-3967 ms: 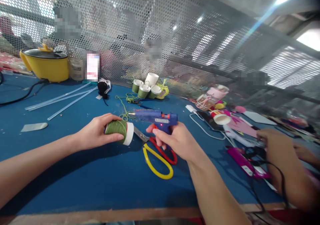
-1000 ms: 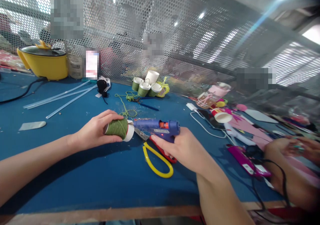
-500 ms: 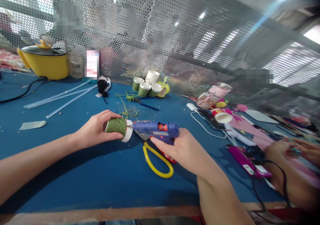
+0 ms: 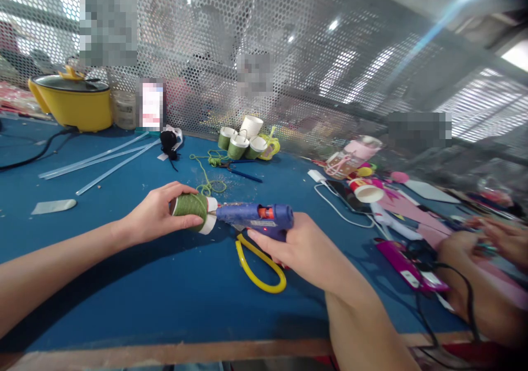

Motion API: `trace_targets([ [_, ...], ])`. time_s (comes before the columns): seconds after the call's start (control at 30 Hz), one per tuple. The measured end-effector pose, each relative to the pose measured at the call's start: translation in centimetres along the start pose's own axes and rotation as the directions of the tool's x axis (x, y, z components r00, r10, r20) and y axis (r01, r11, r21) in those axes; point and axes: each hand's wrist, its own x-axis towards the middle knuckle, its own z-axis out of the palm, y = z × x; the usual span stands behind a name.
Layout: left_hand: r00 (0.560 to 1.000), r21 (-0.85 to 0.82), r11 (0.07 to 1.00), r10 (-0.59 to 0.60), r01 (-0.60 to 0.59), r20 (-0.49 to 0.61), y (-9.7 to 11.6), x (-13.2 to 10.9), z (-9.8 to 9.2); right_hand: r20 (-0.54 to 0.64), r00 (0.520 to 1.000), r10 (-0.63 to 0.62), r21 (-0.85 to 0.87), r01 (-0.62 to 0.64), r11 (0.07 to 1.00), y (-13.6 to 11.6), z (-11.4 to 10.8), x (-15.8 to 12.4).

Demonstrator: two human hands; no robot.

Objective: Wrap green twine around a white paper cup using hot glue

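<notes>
Green yarn-wrapped cup (image 4: 192,207) mid-frame: I've got left hand (image 4: 159,212) clamped on it, right hand (image 4: 295,242) gripping a blue glue gun (image 4: 247,215) aimed at its white rim (image 4: 210,223).

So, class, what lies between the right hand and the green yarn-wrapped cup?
The head view shows the blue glue gun, held in the right hand, pointing at the cup.

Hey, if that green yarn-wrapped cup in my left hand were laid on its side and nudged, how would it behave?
The green yarn-wrapped cup would probably roll, since its body looks round. It's likely light, since your left hand alone holds it up. Its wound, textured surface should resist slipping.
</notes>
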Motion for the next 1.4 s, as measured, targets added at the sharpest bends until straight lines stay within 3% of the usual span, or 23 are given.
trace_targets([
  [0.2,0.988,0.038,0.988,0.148,-0.147,-0.034,-0.23,-0.14,0.06,-0.07,0.996,-0.05,-0.028,0.049,0.998,-0.14,-0.15,0.09],
  [0.4,0.967,0.066,0.965,0.254,-0.253,-0.013,-0.33,-0.28,0.06,-0.113,0.993,-0.018,-0.03,0.014,0.999,-0.44,-0.13,0.25],
  [0.6,0.933,0.092,0.929,0.361,-0.358,-0.011,-0.53,-0.52,0.12,-0.106,0.992,-0.069,-0.024,0.066,0.997,-0.28,-0.23,0.38],
  [1.2,0.878,0.178,0.862,0.478,-0.475,0.029,-0.7,-0.67,0.13,-0.093,0.994,-0.06,0.029,0.063,0.998,0.26,-0.2,0.81],
  [1.4,0.873,0.168,0.859,0.485,-0.485,0.041,-0.86,-0.55,0.12,-0.044,0.998,0.033,0.122,-0.028,0.992,0.37,-0.24,0.99],
])
